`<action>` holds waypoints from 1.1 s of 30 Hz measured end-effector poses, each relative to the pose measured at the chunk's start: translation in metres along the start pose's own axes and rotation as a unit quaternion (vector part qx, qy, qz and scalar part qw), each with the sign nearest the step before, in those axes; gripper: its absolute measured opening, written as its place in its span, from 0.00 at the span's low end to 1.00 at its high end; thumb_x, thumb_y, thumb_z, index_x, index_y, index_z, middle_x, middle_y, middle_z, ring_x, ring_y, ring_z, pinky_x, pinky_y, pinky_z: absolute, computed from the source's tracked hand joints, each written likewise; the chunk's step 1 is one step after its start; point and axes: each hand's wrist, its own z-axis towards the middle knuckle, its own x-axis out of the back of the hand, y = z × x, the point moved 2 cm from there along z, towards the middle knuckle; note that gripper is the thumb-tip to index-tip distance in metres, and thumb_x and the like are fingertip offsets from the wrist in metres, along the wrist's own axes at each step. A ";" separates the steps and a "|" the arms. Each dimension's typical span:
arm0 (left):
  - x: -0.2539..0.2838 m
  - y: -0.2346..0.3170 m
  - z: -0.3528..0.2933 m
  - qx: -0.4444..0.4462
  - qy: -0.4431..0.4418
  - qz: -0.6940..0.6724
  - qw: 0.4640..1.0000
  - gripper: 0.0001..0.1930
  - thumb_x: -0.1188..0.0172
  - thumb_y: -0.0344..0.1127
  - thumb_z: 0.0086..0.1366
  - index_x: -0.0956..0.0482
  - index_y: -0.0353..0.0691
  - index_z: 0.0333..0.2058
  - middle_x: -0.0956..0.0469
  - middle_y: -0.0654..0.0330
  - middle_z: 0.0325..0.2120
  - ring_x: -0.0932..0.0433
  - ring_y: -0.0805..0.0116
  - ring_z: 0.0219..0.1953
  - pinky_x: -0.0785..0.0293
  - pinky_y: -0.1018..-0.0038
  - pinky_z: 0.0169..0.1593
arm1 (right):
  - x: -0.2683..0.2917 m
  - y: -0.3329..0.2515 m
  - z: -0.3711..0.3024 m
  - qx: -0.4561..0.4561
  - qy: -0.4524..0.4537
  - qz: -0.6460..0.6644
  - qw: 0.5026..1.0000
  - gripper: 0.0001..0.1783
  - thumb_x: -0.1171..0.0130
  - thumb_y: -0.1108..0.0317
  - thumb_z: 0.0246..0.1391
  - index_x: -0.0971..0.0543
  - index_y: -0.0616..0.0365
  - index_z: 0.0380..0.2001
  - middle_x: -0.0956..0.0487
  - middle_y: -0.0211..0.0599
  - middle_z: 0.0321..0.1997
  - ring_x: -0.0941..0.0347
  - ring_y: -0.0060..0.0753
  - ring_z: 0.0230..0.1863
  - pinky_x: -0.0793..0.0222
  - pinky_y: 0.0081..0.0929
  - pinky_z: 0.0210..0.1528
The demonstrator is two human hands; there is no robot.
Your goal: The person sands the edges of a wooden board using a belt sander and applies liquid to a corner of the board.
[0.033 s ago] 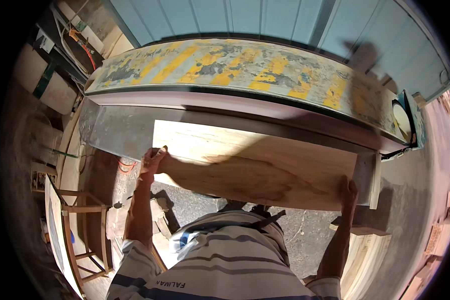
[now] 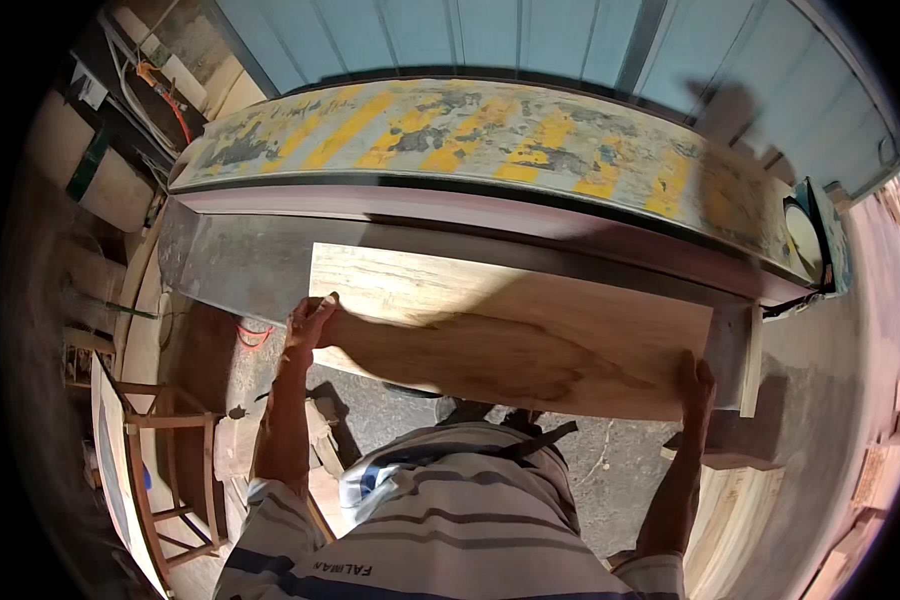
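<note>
A long, pale wooden board (image 2: 530,320) with brown grain lies across the grey ledge of a long machine and juts out over its near edge. My left hand (image 2: 312,318) grips the board's left end, thumb on top. At the opposite end, my right hand (image 2: 699,385) is closed round the near right corner, its fingers partly hidden beneath. My shadow covers much of the board. To its left, a stretch of the metal ledge (image 2: 240,255) shows bare.
A long cover (image 2: 450,135) with worn yellow stripes runs above the ledge. Behind it stands a blue panelled wall (image 2: 530,40). Stacked boards (image 2: 735,520) lie at lower right. A wooden-framed stand (image 2: 170,460) is at lower left, and cables (image 2: 135,80) hang at upper left.
The board's left end and my left hand have shifted very slightly right and nearer to me. My right hand stays almost in place.
</note>
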 end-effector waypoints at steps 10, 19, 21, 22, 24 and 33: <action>-0.041 -0.020 0.039 0.000 0.066 0.388 0.919 0.31 0.40 0.59 0.48 0.24 0.43 0.46 0.25 0.41 0.40 0.26 0.46 0.43 0.30 0.60 0.46 | -0.001 0.005 0.039 0.088 -0.006 -0.129 0.988 0.24 0.49 0.49 0.55 0.23 0.61 0.39 0.24 0.51 0.37 0.29 0.48 0.40 0.34 0.32 0.44; 0.010 -0.075 -0.021 0.135 0.125 0.144 0.972 0.33 0.39 0.53 0.54 0.32 0.33 0.51 0.25 0.52 0.30 0.26 0.64 0.30 0.30 0.69 0.33 | 0.007 0.052 0.000 0.088 0.110 0.061 0.988 0.20 0.50 0.59 0.59 0.26 0.64 0.46 0.25 0.44 0.45 0.29 0.39 0.47 0.36 0.30 0.50; -0.013 -0.047 -0.045 0.186 0.089 0.030 0.978 0.32 0.38 0.51 0.55 0.35 0.36 0.52 0.29 0.62 0.20 0.31 0.76 0.18 0.35 0.78 0.19 | -0.002 0.042 -0.008 0.094 0.134 0.136 0.977 0.20 0.50 0.57 0.59 0.26 0.64 0.46 0.25 0.44 0.45 0.29 0.38 0.45 0.35 0.30 0.49; -0.021 -0.039 -0.052 0.193 0.080 -0.007 0.978 0.31 0.38 0.51 0.55 0.36 0.39 0.52 0.33 0.65 0.17 0.35 0.79 0.14 0.40 0.81 0.16 | -0.006 0.035 -0.014 0.095 0.142 0.170 0.970 0.21 0.50 0.57 0.59 0.26 0.64 0.45 0.25 0.44 0.44 0.29 0.38 0.45 0.35 0.30 0.49; -0.035 -0.025 -0.061 0.199 0.092 -0.015 0.976 0.26 0.37 0.50 0.54 0.34 0.45 0.47 0.35 0.67 0.15 0.35 0.78 0.14 0.39 0.81 0.16 | -0.007 0.027 -0.016 0.076 0.129 0.125 0.981 0.22 0.49 0.55 0.59 0.26 0.64 0.44 0.25 0.42 0.44 0.30 0.36 0.44 0.35 0.30 0.48; -0.045 -0.021 -0.043 0.183 0.052 0.023 0.981 0.30 0.36 0.53 0.52 0.37 0.46 0.48 0.35 0.68 0.15 0.37 0.79 0.15 0.42 0.81 0.16 | -0.008 0.032 -0.001 0.059 0.140 0.163 0.975 0.22 0.52 0.54 0.60 0.25 0.64 0.44 0.24 0.41 0.43 0.29 0.32 0.44 0.35 0.29 0.47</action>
